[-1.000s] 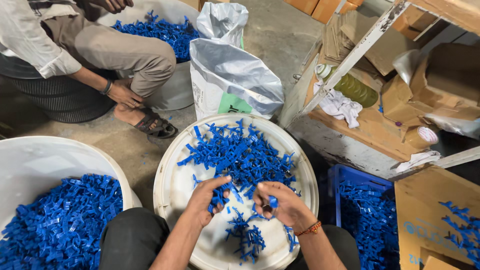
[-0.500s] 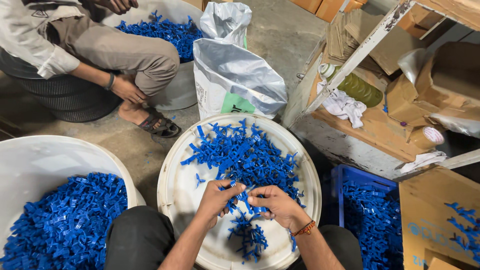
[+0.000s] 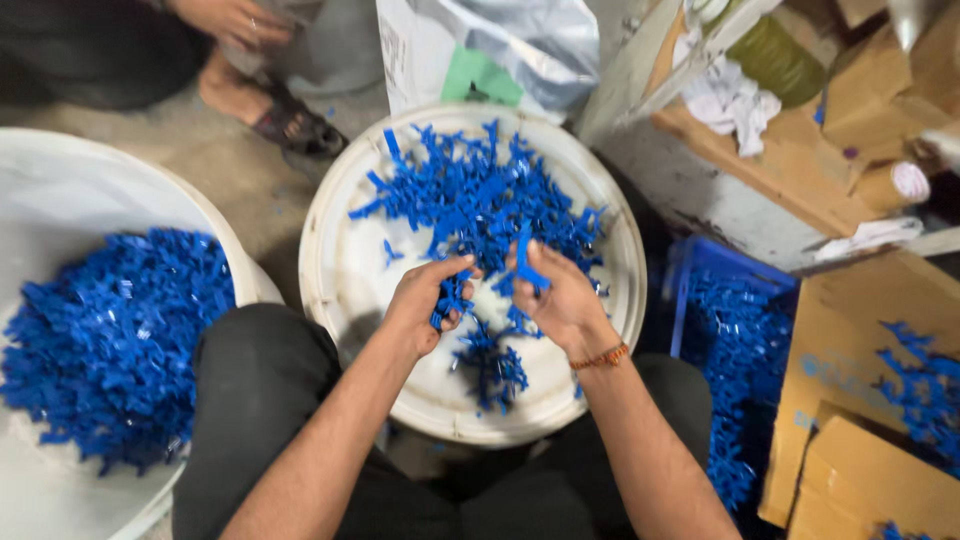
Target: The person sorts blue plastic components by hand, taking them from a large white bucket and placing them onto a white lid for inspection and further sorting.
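The left hand [image 3: 428, 300] is curled nearly closed around a small bunch of blue plastic pieces [image 3: 450, 298], which poke out between thumb and fingers. Just beside it, the right hand [image 3: 562, 298] is also closed, pinching one long blue piece [image 3: 524, 258] that stands upright above the fingers. An orange thread band [image 3: 601, 357] circles the right wrist. The two hands sit close together, not quite touching, above the near half of a round white lid [image 3: 345, 290] that serves as the work surface.

On that lid, a large heap of blue pieces [image 3: 480, 195] covers the far half and reaches toward the right edge. A smaller clump [image 3: 492, 368] lies near the lid's near edge, right below the hands. The left side of the lid is mostly bare white.

The person's knees, in dark trousers [image 3: 265, 390], frame the lid's near edge. To the left stands a white tub [image 3: 60, 190] holding a deep pile of blue pieces. To the right of the lid, a blue crate [image 3: 720, 260] is filled with more of them, and cardboard boxes [image 3: 860, 370] beyond it hold some too. Past the lid's far edge leans a silvery plastic bag [image 3: 520, 45]. At the upper left, another person's hand [image 3: 232, 18] and sandalled foot [image 3: 285, 115] rest on the concrete floor [image 3: 230, 160]. A wooden shelf [image 3: 790, 170] at the upper right carries white rags and boxes.
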